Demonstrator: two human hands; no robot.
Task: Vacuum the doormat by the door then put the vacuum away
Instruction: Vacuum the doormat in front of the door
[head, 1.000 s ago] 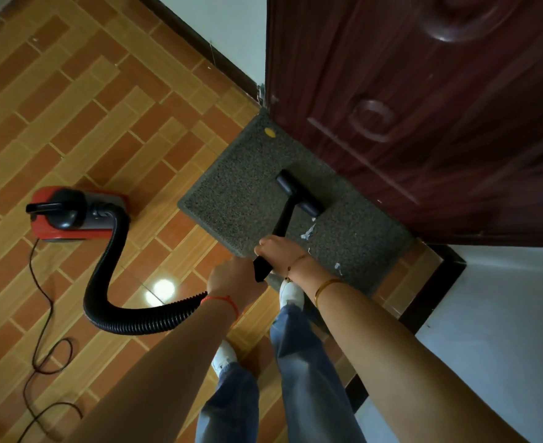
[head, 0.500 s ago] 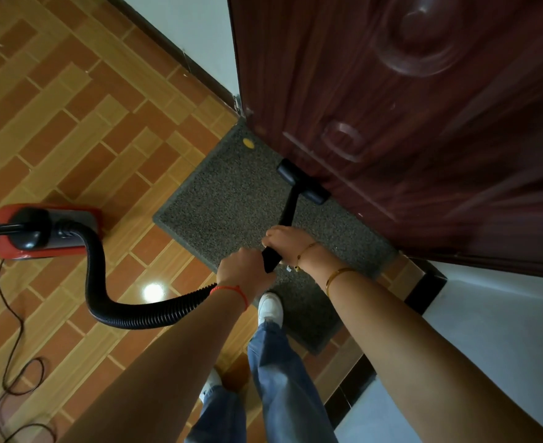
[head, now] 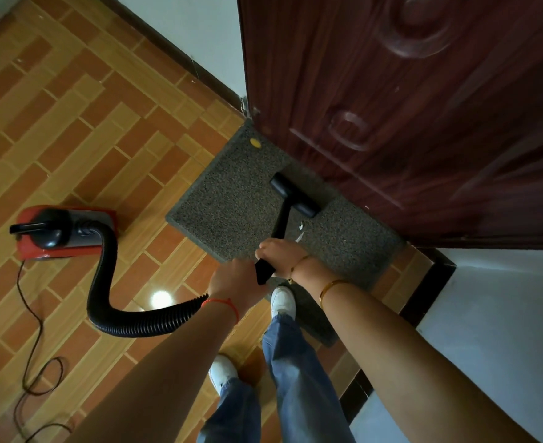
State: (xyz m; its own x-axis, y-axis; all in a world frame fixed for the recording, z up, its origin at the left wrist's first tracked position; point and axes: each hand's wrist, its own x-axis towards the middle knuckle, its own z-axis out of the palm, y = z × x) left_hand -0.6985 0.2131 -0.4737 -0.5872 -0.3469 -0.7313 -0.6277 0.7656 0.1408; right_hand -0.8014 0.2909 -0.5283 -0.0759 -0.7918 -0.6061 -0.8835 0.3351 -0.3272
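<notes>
Both hands grip the black wand (head: 279, 223) of the vacuum: the right hand (head: 281, 252) is curled round it higher along the tube, toward the floor head, and the left hand (head: 236, 279) holds the end where the ribbed hose (head: 104, 282) joins. A red string sits on the left wrist, and two thin gold bracelets on the right one.

From the hands the wand slopes down and away to the floor head (head: 294, 195), a flat black bar lying crosswise on the doormat (head: 232, 199), near the mat's far edge and just beside the bottom of the door (head: 407, 123). A few pale scraps (head: 300, 228) lie on the mat close to the wand, on the near side of the head.

The mat is grey and speckled, set at an angle against the dark red door, with a small yellow spot (head: 255, 142) near its far left corner. One white shoe (head: 283, 300) stands at the mat's near edge; the other (head: 222, 370) is on the tiles behind it.

The hose curves from the left hand out to the left and up into the red vacuum body (head: 68, 231), which sits on the brick-patterned tile floor (head: 72, 139), well apart from the mat. A thin dark cord (head: 36, 346) trails from the body toward the lower left.
</notes>
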